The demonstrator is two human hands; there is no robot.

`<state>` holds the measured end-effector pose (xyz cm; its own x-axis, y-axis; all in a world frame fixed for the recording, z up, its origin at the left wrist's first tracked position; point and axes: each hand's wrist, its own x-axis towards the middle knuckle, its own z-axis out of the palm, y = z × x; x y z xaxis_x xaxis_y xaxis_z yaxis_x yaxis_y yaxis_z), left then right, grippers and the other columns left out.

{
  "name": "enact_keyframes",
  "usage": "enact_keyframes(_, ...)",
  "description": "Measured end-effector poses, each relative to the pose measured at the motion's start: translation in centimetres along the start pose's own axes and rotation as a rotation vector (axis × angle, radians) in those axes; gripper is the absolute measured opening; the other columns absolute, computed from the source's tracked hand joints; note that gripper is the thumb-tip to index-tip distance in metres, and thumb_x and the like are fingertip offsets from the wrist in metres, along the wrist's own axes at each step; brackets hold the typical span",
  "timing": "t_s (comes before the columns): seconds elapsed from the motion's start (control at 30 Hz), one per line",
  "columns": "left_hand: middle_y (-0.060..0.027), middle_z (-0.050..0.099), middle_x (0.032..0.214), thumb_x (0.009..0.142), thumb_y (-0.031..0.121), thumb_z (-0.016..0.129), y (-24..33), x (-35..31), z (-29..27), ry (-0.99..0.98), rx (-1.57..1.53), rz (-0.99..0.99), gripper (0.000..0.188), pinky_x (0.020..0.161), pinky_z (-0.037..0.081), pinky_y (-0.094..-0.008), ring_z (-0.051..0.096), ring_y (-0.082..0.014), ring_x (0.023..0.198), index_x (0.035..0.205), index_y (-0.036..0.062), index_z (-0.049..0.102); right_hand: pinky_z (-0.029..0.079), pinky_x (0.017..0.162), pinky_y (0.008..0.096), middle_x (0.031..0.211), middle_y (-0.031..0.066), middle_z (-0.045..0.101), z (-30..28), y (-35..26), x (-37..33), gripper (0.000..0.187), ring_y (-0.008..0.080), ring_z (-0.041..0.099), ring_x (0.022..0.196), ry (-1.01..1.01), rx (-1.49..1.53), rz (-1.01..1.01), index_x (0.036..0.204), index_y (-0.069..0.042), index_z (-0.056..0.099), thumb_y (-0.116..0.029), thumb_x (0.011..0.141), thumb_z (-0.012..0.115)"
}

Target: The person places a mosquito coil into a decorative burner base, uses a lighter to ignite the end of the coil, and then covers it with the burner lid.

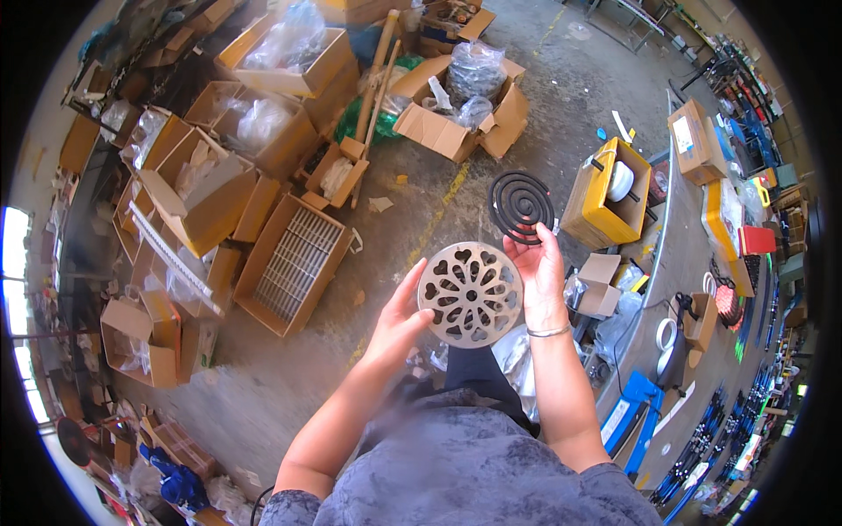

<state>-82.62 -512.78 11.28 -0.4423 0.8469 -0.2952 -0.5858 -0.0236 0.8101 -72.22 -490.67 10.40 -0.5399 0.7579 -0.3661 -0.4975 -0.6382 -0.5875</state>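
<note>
My left hand (pixel 399 320) grips the left edge of a round, pale metal lid (pixel 481 296) with petal- and heart-shaped cut-outs, thumb on its face. The lid faces up in front of my body. In my right hand (pixel 544 276), a black mosquito coil (pixel 524 207) is pinched at its near edge by thumb and fingers. The spiral stands just beyond the lid, up and to the right. My right hand is close beside the lid's right edge; whether it touches the lid I cannot tell. A metal bangle (pixel 549 332) circles my right wrist.
Open cardboard boxes with plastic bags crowd the left, one box (pixel 294 263) holding slatted pieces. Another open box (pixel 430 131) sits ahead on the concrete floor. At right stand a yellow box (pixel 605 188) and a long grey workbench (pixel 645 346) bearing tape rolls, tools and cartons.
</note>
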Motion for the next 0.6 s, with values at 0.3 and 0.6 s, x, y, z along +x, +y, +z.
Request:
enact_keyframes(0.3,-0.0129,0.033,0.149,0.090,0.016,0.052,4.8,21.6,5.5,-0.073,-0.342,-0.137,0.070,0.108,0.032,-0.0436,0.036,-0.0264,0.134,0.150,0.0062,0.018,0.054,0.076,0.0326,0.090,0.0095,0.065,2.2,-9.4,19.4,0.015,0.0189,0.063,0.083,0.012,0.025,-0.031,0.099,-0.004,0.061,-0.016,0.091,0.059)
enact_keyframes(0.6,-0.0144,0.040,0.143,0.090,0.017,0.060,7.8,43.3,12.7,-0.123,-0.219,-0.042,0.070,0.109,0.032,-0.0444,0.040,-0.0275,0.131,0.148,0.0045,0.022,0.053,0.076,0.0292,0.092,0.0077,0.066,5.5,-19.9,36.2,0.012,0.0156,0.063,0.079,-0.014,-0.153,-0.124,0.098,-0.005,0.059,-0.015,0.093,0.056)
